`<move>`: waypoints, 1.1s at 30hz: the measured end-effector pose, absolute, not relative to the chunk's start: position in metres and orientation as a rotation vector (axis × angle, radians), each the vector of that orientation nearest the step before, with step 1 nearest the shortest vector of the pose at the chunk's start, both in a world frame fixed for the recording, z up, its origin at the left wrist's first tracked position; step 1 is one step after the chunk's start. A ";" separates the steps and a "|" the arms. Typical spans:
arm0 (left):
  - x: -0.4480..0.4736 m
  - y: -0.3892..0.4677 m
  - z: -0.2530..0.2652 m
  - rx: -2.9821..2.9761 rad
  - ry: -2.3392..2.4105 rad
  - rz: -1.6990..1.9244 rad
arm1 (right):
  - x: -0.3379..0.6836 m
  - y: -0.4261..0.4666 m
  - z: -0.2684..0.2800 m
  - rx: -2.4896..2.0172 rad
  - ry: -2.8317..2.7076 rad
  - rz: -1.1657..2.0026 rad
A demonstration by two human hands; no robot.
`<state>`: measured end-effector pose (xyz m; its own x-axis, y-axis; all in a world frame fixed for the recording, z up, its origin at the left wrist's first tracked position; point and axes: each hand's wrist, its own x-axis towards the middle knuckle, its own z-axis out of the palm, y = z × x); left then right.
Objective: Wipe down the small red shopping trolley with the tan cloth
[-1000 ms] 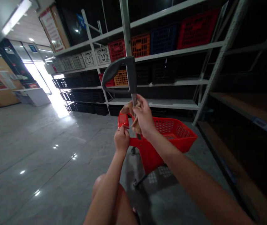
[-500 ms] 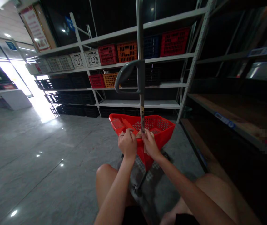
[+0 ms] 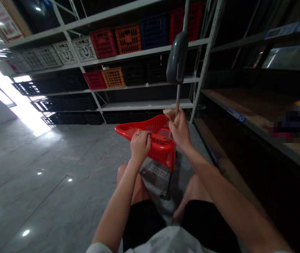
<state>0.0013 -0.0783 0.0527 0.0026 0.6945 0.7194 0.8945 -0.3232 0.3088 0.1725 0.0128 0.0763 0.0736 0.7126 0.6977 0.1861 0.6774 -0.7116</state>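
A red plastic shopping cart (image 3: 162, 149) with perforated basket walls stands between my knees. My left hand (image 3: 140, 144) is closed over the cart's near handle rim. In my right hand (image 3: 180, 130) a crumpled beige cloth (image 3: 168, 113) is pressed around the lower part of an upright metal pole (image 3: 178, 95). A grey looped grip (image 3: 176, 59) is fixed on the pole above that hand. The pole's lower end is hidden behind my right hand and the cart.
Grey metal shelving (image 3: 147, 104) holds red, orange, blue, white and black plastic crates ahead. A dark wooden-board shelf (image 3: 223, 102) runs along the right side, with blurred items on it. Shiny grey floor (image 3: 47, 158) extends to the left.
My right hand has moved up and right with the cloth, away from my left hand. The pole and its grey grip have turned and shifted right. My view has tilted down.
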 end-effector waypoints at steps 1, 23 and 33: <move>-0.001 -0.073 0.049 -2.006 -1.657 -1.197 | 0.181 0.007 0.052 -0.867 -1.445 0.564; 0.111 -0.025 0.057 -2.109 -1.850 -0.925 | 0.251 -0.001 0.019 -1.119 -1.543 0.056; -0.003 -0.016 0.071 -1.793 -2.103 -0.371 | 0.281 0.050 0.027 -1.198 -1.723 0.049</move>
